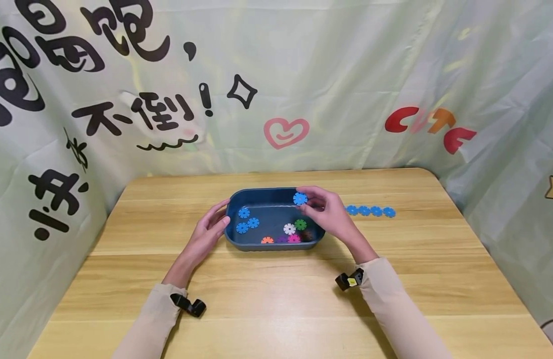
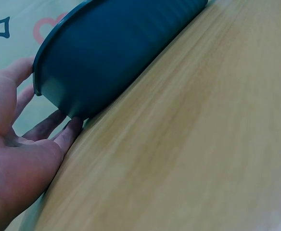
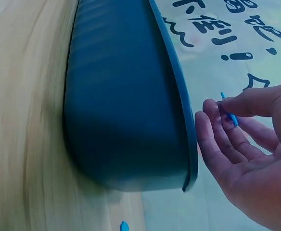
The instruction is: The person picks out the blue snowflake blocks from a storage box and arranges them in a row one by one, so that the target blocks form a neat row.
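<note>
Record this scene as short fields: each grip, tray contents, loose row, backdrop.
Left grip: touching tray's left end
Right grip: pinching one blue disc above tray's right end
In tray: three blue discs; white, green, orange, purple and pink ones; dark shape unclear
Row: at least four blue discs on the table, right of tray
Backdrop: printed curtain

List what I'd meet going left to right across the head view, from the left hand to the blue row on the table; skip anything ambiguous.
Left hand → three blue pieces → orange piece → white piece → right hand → row of blue pieces.
</note>
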Action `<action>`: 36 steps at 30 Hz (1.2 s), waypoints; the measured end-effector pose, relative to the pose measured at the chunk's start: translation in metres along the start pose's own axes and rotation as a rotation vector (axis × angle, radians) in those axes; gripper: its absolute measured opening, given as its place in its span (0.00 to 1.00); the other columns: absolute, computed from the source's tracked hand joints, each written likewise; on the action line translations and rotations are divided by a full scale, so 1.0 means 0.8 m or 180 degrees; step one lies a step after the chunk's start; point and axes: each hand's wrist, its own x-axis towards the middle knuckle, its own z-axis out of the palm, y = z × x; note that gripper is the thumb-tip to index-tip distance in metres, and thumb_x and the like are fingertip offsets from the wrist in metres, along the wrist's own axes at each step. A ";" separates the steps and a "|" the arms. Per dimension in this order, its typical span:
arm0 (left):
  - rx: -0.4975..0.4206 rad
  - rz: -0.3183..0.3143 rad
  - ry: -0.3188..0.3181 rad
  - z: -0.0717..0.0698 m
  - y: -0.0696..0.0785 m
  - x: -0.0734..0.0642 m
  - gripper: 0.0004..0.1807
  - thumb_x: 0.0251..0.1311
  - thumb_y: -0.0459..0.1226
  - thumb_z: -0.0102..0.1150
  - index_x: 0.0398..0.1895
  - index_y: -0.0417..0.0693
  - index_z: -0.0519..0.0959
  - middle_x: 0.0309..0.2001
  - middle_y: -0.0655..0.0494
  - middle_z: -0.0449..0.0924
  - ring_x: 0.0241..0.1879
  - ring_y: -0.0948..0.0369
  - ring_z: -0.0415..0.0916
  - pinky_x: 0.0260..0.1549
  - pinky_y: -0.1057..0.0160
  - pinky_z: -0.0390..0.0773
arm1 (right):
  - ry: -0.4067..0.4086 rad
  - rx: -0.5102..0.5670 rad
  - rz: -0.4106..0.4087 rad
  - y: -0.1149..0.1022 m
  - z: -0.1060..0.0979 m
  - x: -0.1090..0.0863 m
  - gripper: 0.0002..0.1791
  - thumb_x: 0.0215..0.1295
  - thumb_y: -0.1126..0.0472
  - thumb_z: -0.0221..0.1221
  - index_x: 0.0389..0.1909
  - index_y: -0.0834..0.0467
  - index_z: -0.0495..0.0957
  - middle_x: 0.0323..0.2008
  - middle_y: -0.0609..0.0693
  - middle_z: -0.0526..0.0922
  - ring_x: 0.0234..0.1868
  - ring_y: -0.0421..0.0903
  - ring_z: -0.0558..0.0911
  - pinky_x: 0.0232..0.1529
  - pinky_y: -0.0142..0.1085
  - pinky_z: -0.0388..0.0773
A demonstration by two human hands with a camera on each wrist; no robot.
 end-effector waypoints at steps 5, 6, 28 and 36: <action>-0.0011 0.0009 0.0004 0.000 0.000 0.000 0.31 0.74 0.46 0.59 0.78 0.61 0.64 0.76 0.49 0.59 0.74 0.50 0.59 0.63 0.61 0.75 | 0.0065 -0.0086 -0.0021 0.001 -0.008 -0.007 0.21 0.69 0.69 0.64 0.62 0.58 0.80 0.52 0.57 0.85 0.49 0.52 0.83 0.54 0.46 0.83; -0.0014 0.0013 0.0007 0.000 0.000 0.000 0.31 0.74 0.46 0.59 0.78 0.61 0.65 0.76 0.49 0.59 0.74 0.50 0.59 0.63 0.61 0.75 | 0.0080 -0.0096 -0.0026 0.001 -0.009 -0.008 0.21 0.69 0.69 0.64 0.62 0.58 0.80 0.52 0.57 0.85 0.48 0.52 0.82 0.54 0.46 0.83; -0.0028 0.0059 -0.0029 -0.002 -0.001 0.001 0.31 0.75 0.45 0.58 0.78 0.60 0.64 0.76 0.48 0.59 0.75 0.50 0.58 0.62 0.62 0.75 | 0.0453 -0.0402 0.0045 0.026 -0.068 -0.042 0.22 0.69 0.67 0.65 0.63 0.62 0.78 0.49 0.60 0.86 0.47 0.49 0.82 0.45 0.26 0.82; -0.0038 0.0070 -0.0026 -0.002 -0.001 0.001 0.31 0.75 0.44 0.58 0.78 0.60 0.64 0.76 0.47 0.59 0.74 0.49 0.59 0.62 0.61 0.76 | 0.0616 -0.0481 -0.0030 0.043 -0.086 -0.044 0.22 0.68 0.68 0.66 0.62 0.63 0.79 0.46 0.62 0.85 0.43 0.39 0.81 0.41 0.21 0.80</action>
